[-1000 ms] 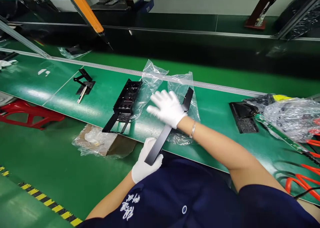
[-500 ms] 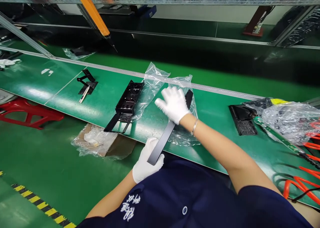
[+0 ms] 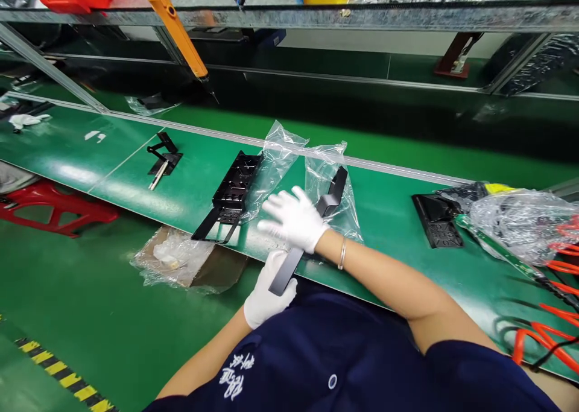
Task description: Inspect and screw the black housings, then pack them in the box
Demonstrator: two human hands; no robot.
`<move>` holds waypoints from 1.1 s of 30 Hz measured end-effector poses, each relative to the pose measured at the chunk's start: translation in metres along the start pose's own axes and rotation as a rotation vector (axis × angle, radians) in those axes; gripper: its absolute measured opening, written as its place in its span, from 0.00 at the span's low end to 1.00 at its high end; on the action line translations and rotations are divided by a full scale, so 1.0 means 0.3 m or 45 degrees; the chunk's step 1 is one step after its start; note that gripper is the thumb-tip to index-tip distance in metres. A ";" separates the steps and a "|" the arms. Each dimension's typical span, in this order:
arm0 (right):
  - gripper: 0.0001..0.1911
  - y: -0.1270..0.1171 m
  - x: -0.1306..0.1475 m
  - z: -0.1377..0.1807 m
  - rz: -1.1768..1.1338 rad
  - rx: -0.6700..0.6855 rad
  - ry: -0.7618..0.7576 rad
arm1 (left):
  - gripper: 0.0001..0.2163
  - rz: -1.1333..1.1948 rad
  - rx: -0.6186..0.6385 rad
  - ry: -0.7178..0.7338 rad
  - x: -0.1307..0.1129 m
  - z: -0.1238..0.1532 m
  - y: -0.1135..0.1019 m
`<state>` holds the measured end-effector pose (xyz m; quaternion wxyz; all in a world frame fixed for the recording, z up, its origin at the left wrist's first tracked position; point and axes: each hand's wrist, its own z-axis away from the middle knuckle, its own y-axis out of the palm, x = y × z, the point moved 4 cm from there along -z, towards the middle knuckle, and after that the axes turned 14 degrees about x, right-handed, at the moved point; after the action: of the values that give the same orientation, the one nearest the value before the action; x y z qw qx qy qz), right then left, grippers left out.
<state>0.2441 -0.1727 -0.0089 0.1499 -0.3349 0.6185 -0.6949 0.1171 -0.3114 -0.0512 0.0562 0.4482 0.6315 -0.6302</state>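
Along the near edge of the green bench, in the head view, our left hand, gloved in white, is clasped around the near end of a black bar. Our right hand lies across the bar's middle, fingers spread apart and closed on nothing; whether its palm presses or only skims, we cannot tell. The bar slants across the bench edge, its far end over a clear plastic bag. We judge the left grip to matter most: glove fabric on that smooth face could let the bar slip, and the overhanging end could tip off. The loose film could slide or snag beneath it. A wide leftward sweep could knock the black tray, whose frame reaches the bench edge.
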 end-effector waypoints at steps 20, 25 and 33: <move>0.39 -0.120 -0.397 0.611 -1.982 -0.749 0.661 | 0.10 0.283 0.088 0.294 0.044 -0.053 -0.226; 0.35 -0.141 -0.383 0.674 -2.089 -0.848 0.631 | 0.12 0.180 0.186 0.368 -0.004 -0.080 -0.249; 0.33 -0.148 -0.396 0.692 -2.244 -0.876 0.495 | 0.17 -0.003 0.254 0.598 -0.041 -0.096 -0.300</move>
<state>0.4751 -0.2481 0.0026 -0.6367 -0.5834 0.3289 -0.3822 0.0812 -0.2753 0.0295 -0.1370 0.5849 0.5624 -0.5682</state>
